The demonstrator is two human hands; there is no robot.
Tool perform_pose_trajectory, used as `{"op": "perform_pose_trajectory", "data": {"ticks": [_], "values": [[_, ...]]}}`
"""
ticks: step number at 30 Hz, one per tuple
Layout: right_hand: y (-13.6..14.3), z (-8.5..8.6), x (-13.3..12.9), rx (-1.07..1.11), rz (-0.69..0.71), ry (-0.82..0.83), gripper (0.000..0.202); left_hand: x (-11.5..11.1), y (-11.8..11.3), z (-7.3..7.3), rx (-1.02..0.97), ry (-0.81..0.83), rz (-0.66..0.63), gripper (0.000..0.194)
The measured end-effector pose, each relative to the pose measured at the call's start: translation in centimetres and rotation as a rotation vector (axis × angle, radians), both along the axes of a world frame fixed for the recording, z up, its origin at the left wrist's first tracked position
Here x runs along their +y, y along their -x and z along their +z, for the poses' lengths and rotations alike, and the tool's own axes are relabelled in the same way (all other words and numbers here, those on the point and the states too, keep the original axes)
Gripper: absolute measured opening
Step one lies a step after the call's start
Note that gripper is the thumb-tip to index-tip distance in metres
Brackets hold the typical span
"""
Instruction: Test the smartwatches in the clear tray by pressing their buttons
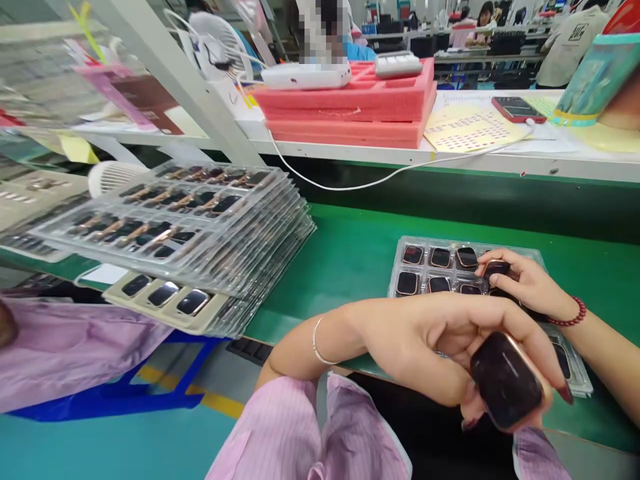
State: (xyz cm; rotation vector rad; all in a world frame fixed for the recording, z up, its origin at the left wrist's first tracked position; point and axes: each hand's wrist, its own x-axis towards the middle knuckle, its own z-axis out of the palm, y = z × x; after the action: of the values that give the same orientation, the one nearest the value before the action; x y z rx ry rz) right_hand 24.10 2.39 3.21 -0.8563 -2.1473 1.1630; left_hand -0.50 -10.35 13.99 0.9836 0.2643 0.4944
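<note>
My left hand, with a thin silver bangle at the wrist, reaches across the front. Its thumb and fingers grip the edges of a smartwatch case, strapless, with a dark screen and gold-coloured rim. Behind it, my right hand, wearing a red bead bracelet, pinches another smartwatch case over a clear plastic tray. Several similar watch cases sit in the tray's pockets, among them one at the back left. My left hand and forearm hide much of the tray's front.
On the left, a tall stack of clear trays holding watch cases leans over a beige tray. Pink foam blocks, a white cable and a phone occupy the shelf. A person's pink sleeve shows at left.
</note>
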Motion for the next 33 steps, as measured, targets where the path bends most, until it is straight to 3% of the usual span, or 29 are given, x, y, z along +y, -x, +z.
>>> {"op": "perform_pose_trajectory", "data": {"ticks": [5, 11, 14, 16, 19, 23, 27, 30, 33], "values": [[0.2, 0.3, -0.3, 0.038, -0.013, 0.058, 0.032, 0.5, 1.1, 1.0, 0.002, -0.105, -0.136, 0.039], [0.0, 0.2, 0.1, 0.177, -0.058, 0.288, 0.043, -0.3, 1.1, 1.0, 0.065, -0.091, -0.044, 0.039], [0.0, 0.6, 0.5, 0.346, -0.074, 0.450, 0.043, -0.3, 0.7, 0.4, 0.025, -0.036, -0.068, 0.037], [-0.1, 1.7, 0.3, 0.448, -0.107, 0.540, 0.039, 0.7, 0.4, -0.5, -0.013, -0.031, 0.022, 0.038], [-0.4, 4.3, -1.4, 0.544, -0.096, 0.598, 0.034, 3.7, 0.0, -2.9, 0.045, -0.121, 0.300, 0.042], [-0.6, 7.1, -5.8, 0.636, 0.142, 0.670, 0.035, 8.4, -0.9, -7.1, 0.303, -0.204, 0.596, 0.046], [-0.8, 8.2, -9.4, 0.681, 0.387, 0.914, 0.048, 10.2, -1.6, -9.4, 0.469, -0.206, 0.583, 0.047], [-1.3, 9.1, -10.6, 0.619, 0.399, 1.058, 0.050, 10.0, -1.6, -9.4, 0.512, -0.213, 0.568, 0.044], [-1.8, 10.0, -11.2, 0.612, 0.392, 1.093, 0.050, 9.7, -1.6, -9.1, 0.530, -0.217, 0.571, 0.044]]}}
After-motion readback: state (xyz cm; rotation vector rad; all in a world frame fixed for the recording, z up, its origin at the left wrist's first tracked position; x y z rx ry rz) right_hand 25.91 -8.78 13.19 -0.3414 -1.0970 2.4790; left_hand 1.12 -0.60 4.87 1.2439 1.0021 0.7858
